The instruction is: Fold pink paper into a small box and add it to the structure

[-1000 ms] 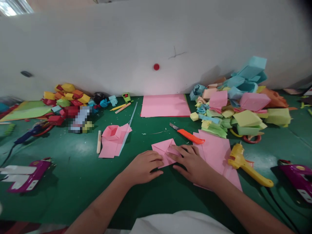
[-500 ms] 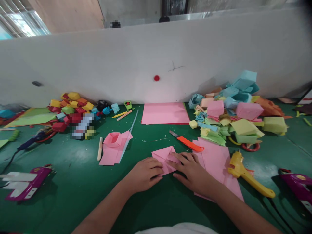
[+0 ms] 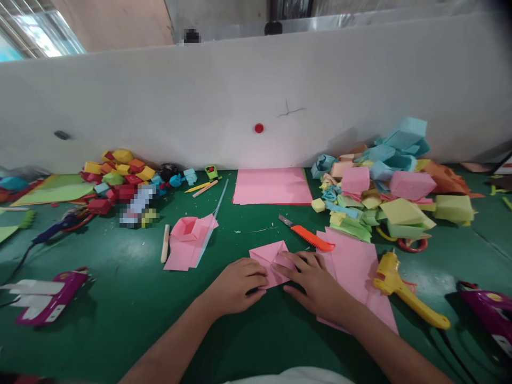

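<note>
A folded pink paper [image 3: 269, 249] with creased flaps lies on the green table in front of me. On its left edge, my left hand [image 3: 239, 285] is closed with bent fingers, the thumb tip close to the near edge. From the right, my right hand [image 3: 314, 280] holds the folds down with its fingertips, its thumb by the near corner. My fingers cover part of the flaps. Just beyond the right hand lies an orange utility knife [image 3: 312, 237], blade out. Larger pink sheets [image 3: 356, 266] lie partly under my right forearm.
A pink paper box [image 3: 186, 229] rests on pink paper at left, beside a wooden stick [image 3: 165, 244]. A yellow glue gun [image 3: 412, 290] lies at right. Folded paper shapes [image 3: 404, 184] pile up before the white partition [image 3: 180, 106]. Pink sheets [image 3: 272, 186] lie at its foot.
The view has shifted very slightly. Both hands stay on the folded pink paper in nearly the same pose, and nothing else has visibly moved.
</note>
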Motion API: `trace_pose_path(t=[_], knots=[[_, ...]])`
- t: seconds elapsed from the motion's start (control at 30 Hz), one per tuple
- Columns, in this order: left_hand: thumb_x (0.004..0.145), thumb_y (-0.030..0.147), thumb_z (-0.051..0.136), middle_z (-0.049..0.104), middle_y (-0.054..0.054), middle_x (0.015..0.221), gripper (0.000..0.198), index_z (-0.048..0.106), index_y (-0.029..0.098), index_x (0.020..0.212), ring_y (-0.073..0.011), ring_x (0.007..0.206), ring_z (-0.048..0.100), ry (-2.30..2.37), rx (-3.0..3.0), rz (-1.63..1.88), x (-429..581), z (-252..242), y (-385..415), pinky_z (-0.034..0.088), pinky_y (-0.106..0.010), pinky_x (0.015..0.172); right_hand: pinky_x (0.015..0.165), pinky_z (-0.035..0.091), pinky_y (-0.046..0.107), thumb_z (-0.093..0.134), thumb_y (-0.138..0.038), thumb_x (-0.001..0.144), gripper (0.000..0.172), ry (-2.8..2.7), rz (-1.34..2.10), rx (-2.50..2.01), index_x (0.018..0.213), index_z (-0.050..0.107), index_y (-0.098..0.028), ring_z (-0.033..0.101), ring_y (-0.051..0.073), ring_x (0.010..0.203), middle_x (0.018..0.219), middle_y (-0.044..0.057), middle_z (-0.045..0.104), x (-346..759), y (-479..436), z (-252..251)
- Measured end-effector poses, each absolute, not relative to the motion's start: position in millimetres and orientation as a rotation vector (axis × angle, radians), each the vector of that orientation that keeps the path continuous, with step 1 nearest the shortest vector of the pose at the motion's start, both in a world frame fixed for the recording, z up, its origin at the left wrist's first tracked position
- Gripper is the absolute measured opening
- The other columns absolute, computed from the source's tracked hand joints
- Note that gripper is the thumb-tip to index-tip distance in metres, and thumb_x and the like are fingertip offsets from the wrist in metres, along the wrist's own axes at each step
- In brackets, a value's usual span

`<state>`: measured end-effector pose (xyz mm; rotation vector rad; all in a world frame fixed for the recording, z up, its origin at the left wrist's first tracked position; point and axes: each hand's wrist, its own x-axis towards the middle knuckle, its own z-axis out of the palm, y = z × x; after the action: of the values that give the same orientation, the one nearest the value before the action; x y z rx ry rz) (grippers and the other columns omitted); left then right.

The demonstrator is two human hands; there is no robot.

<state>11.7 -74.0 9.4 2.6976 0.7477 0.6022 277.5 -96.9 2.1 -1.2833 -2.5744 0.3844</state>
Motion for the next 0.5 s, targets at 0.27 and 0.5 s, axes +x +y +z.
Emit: trace_pose_path(t=[0.27, 0.5], knots=[[0.093, 0.022, 0.062, 0.073, -0.006, 0.103, 0.01, 0.07, 0.02, 0.099, -0.0179, 0.097, 0.067, 0.745, 2.72, 0.596, 11.8, 8.7, -74.0, 0.052, -0.034, 0.087, 0.1, 0.038, 0.055, 0.053, -0.037, 0.099, 0.045, -2.586, 0.383, -1.286, 0.144, 0.053, -0.037, 0.047, 0.034, 0.124, 0.153, 0.004, 0.05, 277.8, -95.8, 2.8], [0.094, 0.023, 0.061, 0.073, -0.007, 0.103, 0.012, 0.07, 0.019, 0.101, -0.0188, 0.097, 0.067, 0.739, 2.723, 0.587, 12.0, 9.5, -74.5, 0.053, -0.034, 0.087, 0.101, 0.038, 0.056, 0.052, -0.037, 0.1, 0.047, -2.585, 0.376, -1.278, 0.146, 0.051, -0.037, 0.047, 0.034, 0.124, 0.152, 0.005, 0.052, 278.7, -96.5, 1.7]])
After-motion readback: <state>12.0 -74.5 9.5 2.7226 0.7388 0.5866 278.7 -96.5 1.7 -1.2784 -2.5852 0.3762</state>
